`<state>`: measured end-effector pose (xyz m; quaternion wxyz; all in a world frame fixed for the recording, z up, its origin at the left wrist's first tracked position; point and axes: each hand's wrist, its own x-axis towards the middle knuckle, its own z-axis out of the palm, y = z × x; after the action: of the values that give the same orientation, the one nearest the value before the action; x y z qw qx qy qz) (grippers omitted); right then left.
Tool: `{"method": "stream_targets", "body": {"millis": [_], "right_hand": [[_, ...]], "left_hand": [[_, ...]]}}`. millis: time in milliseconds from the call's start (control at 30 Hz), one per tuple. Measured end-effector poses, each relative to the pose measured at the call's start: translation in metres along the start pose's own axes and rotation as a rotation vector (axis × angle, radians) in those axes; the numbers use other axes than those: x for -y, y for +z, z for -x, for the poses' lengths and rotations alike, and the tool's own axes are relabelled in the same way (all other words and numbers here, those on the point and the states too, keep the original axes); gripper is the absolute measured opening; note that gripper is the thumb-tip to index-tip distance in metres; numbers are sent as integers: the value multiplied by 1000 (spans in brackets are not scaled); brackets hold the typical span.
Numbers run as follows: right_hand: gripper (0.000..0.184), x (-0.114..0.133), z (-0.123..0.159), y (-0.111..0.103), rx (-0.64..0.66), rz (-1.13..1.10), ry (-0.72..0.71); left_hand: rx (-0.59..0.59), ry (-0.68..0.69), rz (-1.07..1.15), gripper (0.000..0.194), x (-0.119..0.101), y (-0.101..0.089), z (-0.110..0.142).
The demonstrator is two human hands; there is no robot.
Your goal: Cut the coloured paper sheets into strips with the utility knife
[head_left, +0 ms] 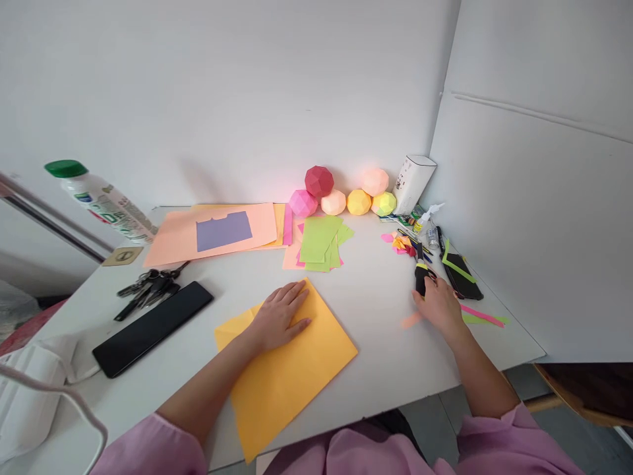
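The white table carries all the items noted. At its front lies the orange sheet, turned diagonally, its nearest corner at the table edge. The left forearm crosses this sheet; the left hand rests palm down on its upper part, fingers extended, thumb apart, grasping nothing. The right arm extends forward to the right; the right hand is partly curled at the rear of a black tool with yellow trim, and whether the grip is closed cannot be determined. Peach paper lies at the back left under a purple piece. A bottle with a green cap stands at the far left, with a black slab nearer the person. Six faceted balls sit by the wall, behind green paper. Close beside the right hand, a phone bounds the right side, a green strip across it. Crumpled scraps crowd the tool's far end.
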<state>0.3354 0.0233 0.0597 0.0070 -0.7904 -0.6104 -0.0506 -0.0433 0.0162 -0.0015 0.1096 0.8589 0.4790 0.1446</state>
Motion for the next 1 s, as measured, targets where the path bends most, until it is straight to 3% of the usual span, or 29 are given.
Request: {"method": "stream_targets", "body": {"millis": [67, 233, 367, 433, 500, 567, 633, 767, 1000], "right_hand": [[45, 0, -6, 4, 64, -22, 20], [55, 0, -9, -2, 83, -100, 56], [55, -24, 11, -18, 94, -212, 85], [56, -42, 30, -27, 103, -328, -36], [58, -55, 52, -34, 140, -474, -314], [60, -59, 74, -39, 273, -578, -571], [63, -53, 93, -41, 404, -624, -722], [72, -35, 113, -38, 540, -658, -838], [76, -25, 114, -36, 644, -658, -857]], "left_hand": [[8, 4, 3, 59, 4, -1, 3], [2, 73, -5, 46, -1, -6, 9], [64, 132, 34, 51, -14, -11, 9], [66, 124, 39, 49, -17, -12, 8], [50, 118, 42, 45, -18, -12, 7], [38, 112, 52, 42, -18, -12, 6], [32, 101, 60, 40, -18, -12, 5], [36, 89, 38, 39, -20, -12, 5], [13, 131, -27, 39, -19, -11, 6]]}}
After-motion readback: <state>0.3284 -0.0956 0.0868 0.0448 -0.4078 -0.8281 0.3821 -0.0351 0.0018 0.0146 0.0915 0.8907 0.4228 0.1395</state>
